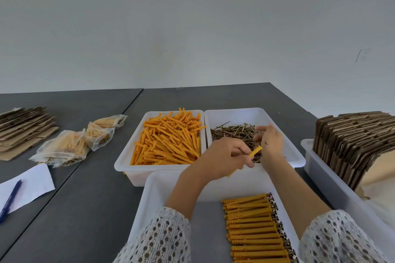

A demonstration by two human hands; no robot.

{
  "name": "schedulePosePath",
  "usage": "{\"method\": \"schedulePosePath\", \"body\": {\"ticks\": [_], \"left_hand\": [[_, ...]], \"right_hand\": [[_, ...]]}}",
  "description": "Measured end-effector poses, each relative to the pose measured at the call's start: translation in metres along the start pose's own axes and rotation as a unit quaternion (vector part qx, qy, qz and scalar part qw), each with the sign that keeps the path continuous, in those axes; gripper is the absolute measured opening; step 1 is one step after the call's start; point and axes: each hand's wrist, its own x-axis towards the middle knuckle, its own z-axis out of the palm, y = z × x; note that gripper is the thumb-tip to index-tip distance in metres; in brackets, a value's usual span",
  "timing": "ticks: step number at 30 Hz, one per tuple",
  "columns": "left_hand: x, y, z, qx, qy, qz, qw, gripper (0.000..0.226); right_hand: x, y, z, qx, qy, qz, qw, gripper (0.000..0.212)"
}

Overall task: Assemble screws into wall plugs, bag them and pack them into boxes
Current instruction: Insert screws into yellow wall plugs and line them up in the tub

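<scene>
White near tray [149, 203] holds a neat row of assembled plugs w/ screws [254, 228], right side. Just beyond, left hand [226, 157] pinches one orange plug [255, 151] over the screw bin [295, 151]; right hand [270, 140] reaches into the screws [230, 132], fingers curled, grip can't be told. Plug bin [124, 162] sits left of it. Filled bags [70, 145] lie farther left on grey worktop [85, 188], flat cardboard [352, 143] at right.
</scene>
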Motion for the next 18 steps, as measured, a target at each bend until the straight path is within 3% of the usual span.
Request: {"method": "schedulePosePath", "body": {"ticks": [2, 7, 11, 14, 16, 18], "left_hand": [[-0.004, 0.005, 0.009, 0.058, -0.076, -0.006, 0.995, 0.005], [-0.011, 0.016, 0.038, 0.227, -0.133, -0.029, 0.964, 0.013], [-0.013, 0.021, 0.064, 0.42, -0.13, -0.023, 0.898, 0.01], [-0.011, 0.02, 0.079, 0.488, -0.142, -0.014, 0.861, 0.02], [-0.008, 0.019, 0.082, 0.472, -0.145, -0.01, 0.87, 0.011], [-0.006, 0.016, 0.077, 0.421, -0.113, -0.004, 0.9, 0.019]], "right_hand": [[0.003, -0.001, -0.002, 0.029, -0.013, 0.028, 0.999, 0.042], [0.005, -0.001, -0.005, 0.027, -0.035, 0.036, 0.998, 0.037], [0.005, 0.002, -0.004, -0.026, -0.059, 0.021, 0.998, 0.032], [0.004, 0.005, -0.002, -0.082, -0.078, -0.009, 0.993, 0.03], [0.006, 0.008, -0.001, -0.132, -0.086, -0.028, 0.987, 0.028], [0.008, 0.013, 0.0, -0.202, -0.102, -0.056, 0.972, 0.023]]}}
